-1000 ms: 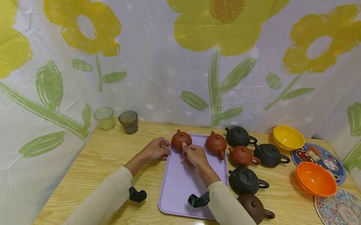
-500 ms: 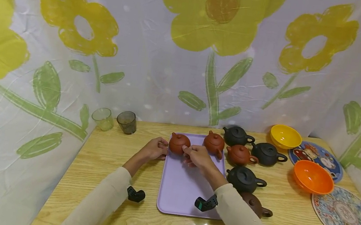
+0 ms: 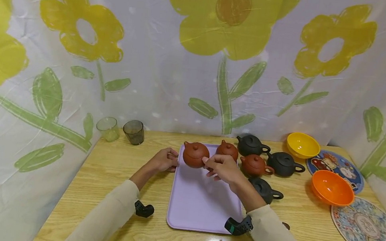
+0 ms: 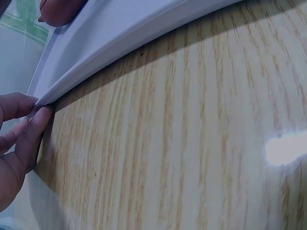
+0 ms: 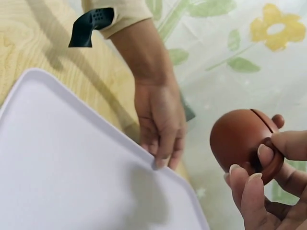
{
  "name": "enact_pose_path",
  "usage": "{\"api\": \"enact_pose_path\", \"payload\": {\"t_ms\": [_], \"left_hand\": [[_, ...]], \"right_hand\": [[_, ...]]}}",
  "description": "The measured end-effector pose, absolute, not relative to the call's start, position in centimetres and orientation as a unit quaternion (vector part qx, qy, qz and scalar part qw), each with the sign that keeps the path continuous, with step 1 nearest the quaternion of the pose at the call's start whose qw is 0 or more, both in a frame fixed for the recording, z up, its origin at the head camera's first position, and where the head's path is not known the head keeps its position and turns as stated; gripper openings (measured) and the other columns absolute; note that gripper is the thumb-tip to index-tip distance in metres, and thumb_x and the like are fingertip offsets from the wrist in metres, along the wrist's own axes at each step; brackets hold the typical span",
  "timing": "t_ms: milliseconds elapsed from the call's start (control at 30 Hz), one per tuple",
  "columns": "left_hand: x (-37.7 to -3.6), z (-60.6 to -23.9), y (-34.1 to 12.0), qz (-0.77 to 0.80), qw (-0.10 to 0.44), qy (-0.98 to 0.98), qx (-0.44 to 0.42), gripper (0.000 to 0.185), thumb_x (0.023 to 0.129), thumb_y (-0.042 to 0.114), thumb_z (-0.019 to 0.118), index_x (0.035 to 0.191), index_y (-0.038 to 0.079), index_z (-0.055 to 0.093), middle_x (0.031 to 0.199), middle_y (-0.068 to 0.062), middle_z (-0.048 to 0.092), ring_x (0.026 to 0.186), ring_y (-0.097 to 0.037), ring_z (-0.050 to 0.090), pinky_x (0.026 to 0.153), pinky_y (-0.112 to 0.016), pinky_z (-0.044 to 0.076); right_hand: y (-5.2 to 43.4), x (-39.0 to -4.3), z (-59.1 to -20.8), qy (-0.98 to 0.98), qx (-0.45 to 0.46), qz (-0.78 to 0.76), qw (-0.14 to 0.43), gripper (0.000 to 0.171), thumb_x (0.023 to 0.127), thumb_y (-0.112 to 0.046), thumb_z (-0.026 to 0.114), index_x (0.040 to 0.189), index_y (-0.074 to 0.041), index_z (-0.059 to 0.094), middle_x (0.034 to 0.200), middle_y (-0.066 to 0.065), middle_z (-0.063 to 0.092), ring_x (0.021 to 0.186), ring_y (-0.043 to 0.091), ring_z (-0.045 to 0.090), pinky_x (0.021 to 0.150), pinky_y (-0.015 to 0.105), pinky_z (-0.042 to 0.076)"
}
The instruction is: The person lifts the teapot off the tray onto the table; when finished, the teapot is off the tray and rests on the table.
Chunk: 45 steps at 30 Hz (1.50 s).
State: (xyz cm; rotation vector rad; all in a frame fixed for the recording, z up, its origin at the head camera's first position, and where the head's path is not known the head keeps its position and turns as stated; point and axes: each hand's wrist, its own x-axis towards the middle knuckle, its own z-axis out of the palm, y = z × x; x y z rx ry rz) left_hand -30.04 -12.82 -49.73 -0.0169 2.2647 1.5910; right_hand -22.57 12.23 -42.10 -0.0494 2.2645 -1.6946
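My right hand pinches the handle of a red-brown clay teapot and holds it just above the far left part of a lavender tray. In the right wrist view the teapot hangs in my fingers over the tray. My left hand rests with fairly straight fingers on the tray's far left corner; its fingertips touch the tray rim. A second red-brown teapot stands at the tray's far edge, partly behind my right hand.
Right of the tray stand several teapots: black ones and a red one. Beyond them lie a yellow bowl, an orange bowl and two patterned plates. Two cups stand far left by the curtain.
My right hand has raised the red-brown teapot off the tray and the right arm has swung rightward. My left hand stays at the tray's corner.
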Motion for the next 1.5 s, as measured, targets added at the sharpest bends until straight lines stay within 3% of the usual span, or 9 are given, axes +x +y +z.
{"api": "enact_pose_path", "payload": {"t_ms": [133, 333, 800, 933, 1233, 1500], "left_hand": [[-29.9, -49.8, -12.9, 0.562, 0.186, 0.806, -0.009, 0.037, 0.090, -0.002, 0.064, 0.124, -0.005, 0.051, 0.109, -0.019, 0.060, 0.082, -0.018, 0.065, 0.071, -0.028, 0.061], [-29.8, -49.8, -13.1, 0.558, 0.181, 0.810, -0.004, 0.036, 0.091, -0.001, 0.065, 0.124, -0.005, 0.052, 0.112, -0.021, 0.061, 0.085, -0.020, 0.066, 0.072, -0.030, 0.062], [-30.0, -50.0, -12.9, 0.552, 0.189, 0.812, -0.001, 0.035, 0.093, 0.001, 0.065, 0.126, -0.002, 0.053, 0.118, -0.021, 0.059, 0.092, -0.022, 0.066, 0.076, -0.031, 0.062], [-30.0, -49.9, -13.0, 0.552, 0.191, 0.812, 0.001, 0.035, 0.094, 0.002, 0.064, 0.127, -0.002, 0.052, 0.118, -0.021, 0.059, 0.094, -0.023, 0.066, 0.077, -0.032, 0.062], [-29.8, -49.9, -13.2, 0.552, 0.191, 0.812, 0.008, 0.036, 0.095, 0.002, 0.063, 0.129, -0.003, 0.051, 0.118, -0.021, 0.058, 0.097, -0.024, 0.066, 0.079, -0.033, 0.062], [-29.9, -50.0, -13.1, 0.554, 0.190, 0.811, 0.002, 0.037, 0.095, 0.002, 0.064, 0.129, -0.001, 0.052, 0.117, -0.019, 0.058, 0.094, -0.022, 0.065, 0.079, -0.031, 0.061]], "right_hand": [[13.7, -21.7, -41.5, 0.796, -0.031, -0.582, 0.161, 0.030, 0.096, -0.035, 0.067, 0.087, -0.006, 0.071, 0.093, 0.005, 0.067, 0.083, 0.024, 0.069, 0.072, 0.038, 0.057], [16.2, -20.6, -40.7, 0.807, -0.040, -0.568, 0.156, 0.031, 0.096, -0.036, 0.067, 0.087, -0.006, 0.071, 0.095, 0.007, 0.067, 0.082, 0.023, 0.067, 0.069, 0.036, 0.056], [25.6, -18.4, -41.4, 0.829, -0.025, -0.545, 0.123, 0.045, 0.104, -0.039, 0.053, 0.108, 0.004, 0.062, 0.113, 0.021, 0.061, 0.096, 0.030, 0.067, 0.075, 0.038, 0.058], [28.4, -17.7, -42.0, 0.835, -0.015, -0.539, 0.106, 0.043, 0.105, -0.038, 0.050, 0.109, 0.003, 0.063, 0.112, 0.017, 0.060, 0.095, 0.024, 0.066, 0.073, 0.035, 0.058], [33.0, -16.1, -43.7, 0.852, 0.028, -0.518, 0.074, 0.049, 0.106, -0.042, 0.046, 0.113, 0.005, 0.061, 0.099, -0.010, 0.062, 0.088, 0.012, 0.065, 0.072, 0.034, 0.058], [35.1, -15.4, -45.4, 0.861, 0.071, -0.500, 0.064, 0.055, 0.105, -0.046, 0.046, 0.109, 0.005, 0.064, 0.096, -0.009, 0.065, 0.086, 0.010, 0.065, 0.072, 0.032, 0.059]]}}
